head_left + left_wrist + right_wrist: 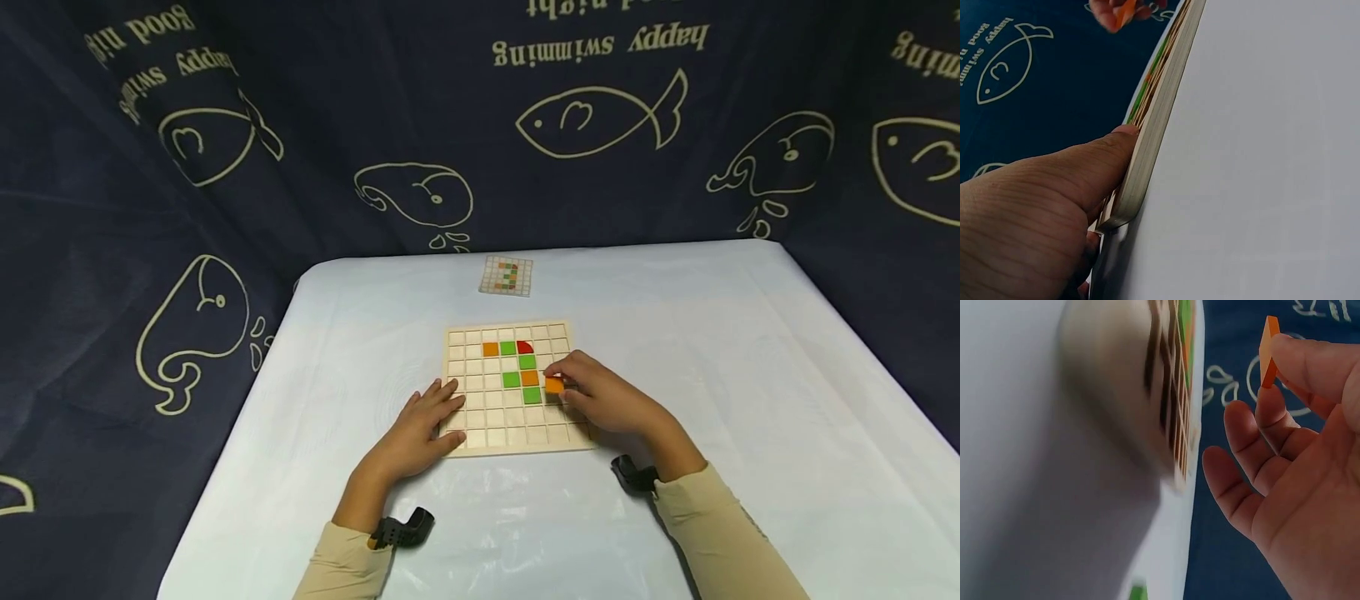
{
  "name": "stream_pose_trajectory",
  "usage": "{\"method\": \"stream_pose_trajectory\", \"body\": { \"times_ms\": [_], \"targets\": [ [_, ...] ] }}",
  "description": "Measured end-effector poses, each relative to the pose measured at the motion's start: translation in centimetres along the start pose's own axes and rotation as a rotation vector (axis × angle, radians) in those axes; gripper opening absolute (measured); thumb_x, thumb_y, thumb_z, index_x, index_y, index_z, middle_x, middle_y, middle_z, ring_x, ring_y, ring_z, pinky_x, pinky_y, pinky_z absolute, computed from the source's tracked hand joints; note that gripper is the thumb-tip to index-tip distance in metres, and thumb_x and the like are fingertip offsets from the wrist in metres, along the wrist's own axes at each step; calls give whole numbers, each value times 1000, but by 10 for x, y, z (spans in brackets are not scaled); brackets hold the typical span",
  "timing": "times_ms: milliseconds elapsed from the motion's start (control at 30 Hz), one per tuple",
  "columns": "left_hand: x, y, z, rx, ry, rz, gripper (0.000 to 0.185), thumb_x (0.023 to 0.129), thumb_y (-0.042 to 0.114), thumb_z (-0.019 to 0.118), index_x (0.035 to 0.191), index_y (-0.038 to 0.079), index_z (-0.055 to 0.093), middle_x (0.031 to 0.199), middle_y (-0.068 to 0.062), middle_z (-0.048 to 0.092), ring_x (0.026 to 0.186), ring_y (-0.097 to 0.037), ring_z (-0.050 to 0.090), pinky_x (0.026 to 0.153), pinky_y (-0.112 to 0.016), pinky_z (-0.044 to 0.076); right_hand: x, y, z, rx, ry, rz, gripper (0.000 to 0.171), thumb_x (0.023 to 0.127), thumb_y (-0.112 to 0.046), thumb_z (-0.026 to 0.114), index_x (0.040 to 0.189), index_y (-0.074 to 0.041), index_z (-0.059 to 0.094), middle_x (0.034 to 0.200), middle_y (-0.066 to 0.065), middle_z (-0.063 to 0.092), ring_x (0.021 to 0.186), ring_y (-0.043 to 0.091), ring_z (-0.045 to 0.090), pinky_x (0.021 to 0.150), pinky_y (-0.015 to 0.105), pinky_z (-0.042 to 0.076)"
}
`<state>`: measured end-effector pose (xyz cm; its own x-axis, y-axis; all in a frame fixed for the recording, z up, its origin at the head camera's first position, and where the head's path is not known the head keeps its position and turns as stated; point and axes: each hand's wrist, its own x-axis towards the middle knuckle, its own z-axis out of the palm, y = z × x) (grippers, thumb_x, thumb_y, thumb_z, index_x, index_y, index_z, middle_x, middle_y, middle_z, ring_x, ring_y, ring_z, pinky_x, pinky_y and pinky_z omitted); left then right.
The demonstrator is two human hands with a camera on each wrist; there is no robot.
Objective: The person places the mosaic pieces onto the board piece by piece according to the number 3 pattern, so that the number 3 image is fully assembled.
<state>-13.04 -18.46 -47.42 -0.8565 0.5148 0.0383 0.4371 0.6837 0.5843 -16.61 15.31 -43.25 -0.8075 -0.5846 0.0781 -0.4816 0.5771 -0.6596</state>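
Note:
A wooden grid board lies on the white table, with orange and green square tiles and one red rounded tile set in its cells. The right hand pinches an orange square tile between thumb and fingers, over the right part of the board. In the right wrist view that orange tile stands on edge in the pinch, the other fingers loosely bent. The left hand rests on the board's left edge, fingers spread and fairly straight. Its thumb lies on the board's rim in the left wrist view.
Behind the board lies a small picture card showing a grid with a coloured pattern. A dark cloth with fish and whale drawings hangs around the table. In the right wrist view a green piece shows at the bottom edge.

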Motion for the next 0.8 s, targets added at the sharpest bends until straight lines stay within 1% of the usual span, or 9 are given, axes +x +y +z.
{"method": "stream_pose_trajectory", "body": {
  "times_ms": [167, 333, 500, 700, 800],
  "targets": [
    [0, -1, 0, -5, -7, 0, 60, 98, 34, 64, 149, 7, 46, 161, -7, 28, 150, -29, 14, 118, -56, 10, 14, -10, 15, 10, -28, -57, 30, 97, -3, 58, 127, -6, 60, 117, 2, 54, 104, 18, 52, 93, 43, 45],
    [1, -1, 1, 6, -1, 3, 60, 97, 34, 65, 148, 8, 47, 161, -7, 28, 150, -29, 16, 118, -56, 11, 23, -18, 28, 4, -55, -55, 29, 97, -5, 57, 126, -9, 61, 115, -1, 55, 102, 16, 51, 92, 42, 44],
    [1, 0, 0, 19, 9, 4, 60, 97, 34, 66, 147, 7, 49, 160, -7, 30, 149, -30, 18, 118, -56, 12, 31, -28, 37, -13, -74, -42, 30, 98, -6, 58, 127, -8, 62, 117, 0, 55, 106, 17, 52, 96, 43, 44],
    [1, 0, -2, 21, 7, -3, 59, 96, 34, 66, 147, 7, 50, 160, -7, 30, 149, -30, 18, 118, -56, 12, 36, -37, 46, -41, -85, -73, 29, 97, -5, 59, 126, -6, 62, 113, 1, 56, 103, 18, 52, 94, 43, 45],
    [1, -1, -2, 24, 11, -1, 59, 96, 34, 66, 146, 7, 50, 160, -8, 31, 149, -30, 18, 118, -56, 12, 38, -39, 51, -66, -89, -90, 29, 96, -5, 58, 124, -8, 63, 112, 0, 57, 103, 18, 52, 93, 43, 45]
  ]
}}
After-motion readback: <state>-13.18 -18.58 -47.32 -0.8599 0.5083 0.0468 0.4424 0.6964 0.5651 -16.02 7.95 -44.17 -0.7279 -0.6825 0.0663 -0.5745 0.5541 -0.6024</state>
